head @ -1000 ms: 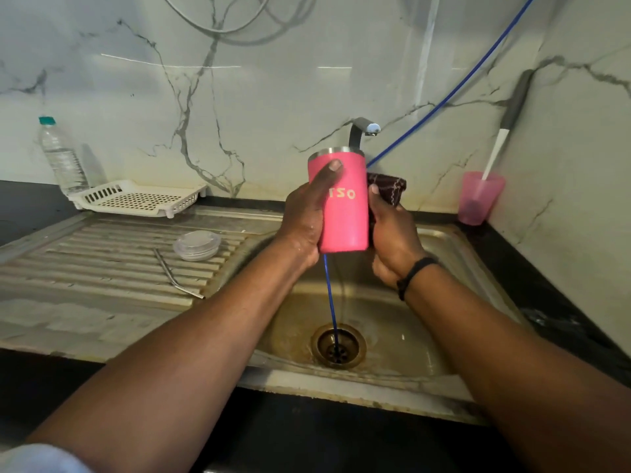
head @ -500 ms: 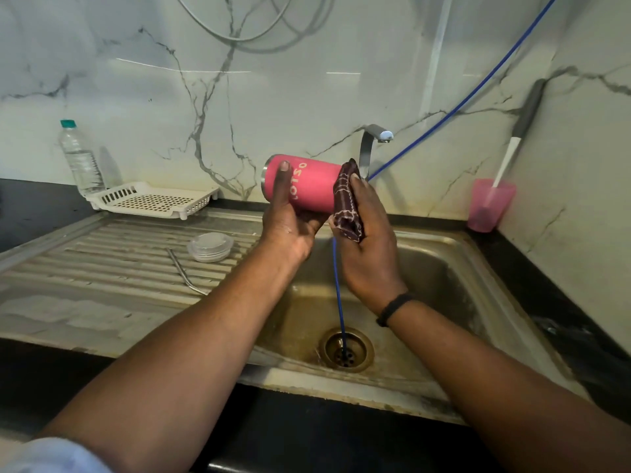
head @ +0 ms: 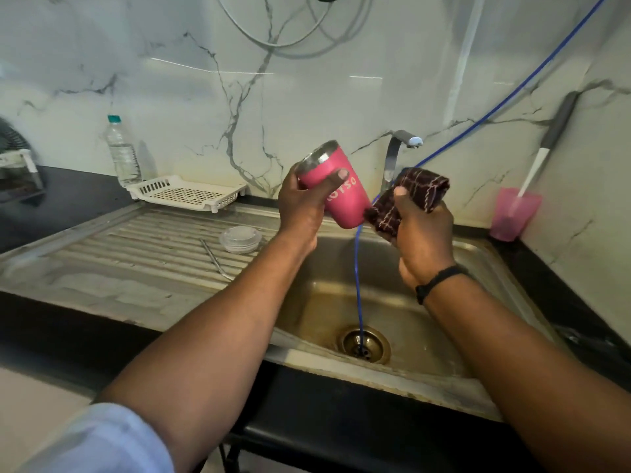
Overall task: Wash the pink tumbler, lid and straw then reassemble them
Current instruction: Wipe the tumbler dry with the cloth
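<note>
My left hand (head: pixel 300 206) grips the pink tumbler (head: pixel 336 186) over the sink (head: pixel 485 264), mouth tilted up and away so its base meets the cloth (head: pixel 406 196) bunched in my right hand (head: pixel 421 240). Lid (head: pixel 240 239) and straw (head: pixel 213 257) wait left of my fingers on the drainboard.

This is a home kitchen, shown by the stainless steel sink (head: pixel 485 268) with its ribbed draining board (head: pixel 136 247) and tap (head: pixel 397 148) set into a dark counter (head: pixel 51 199), the marble-look wall tiles (head: pixel 170 97), a white dish rack (head: pixel 187 192) and a water bottle (head: pixel 122 155).
</note>
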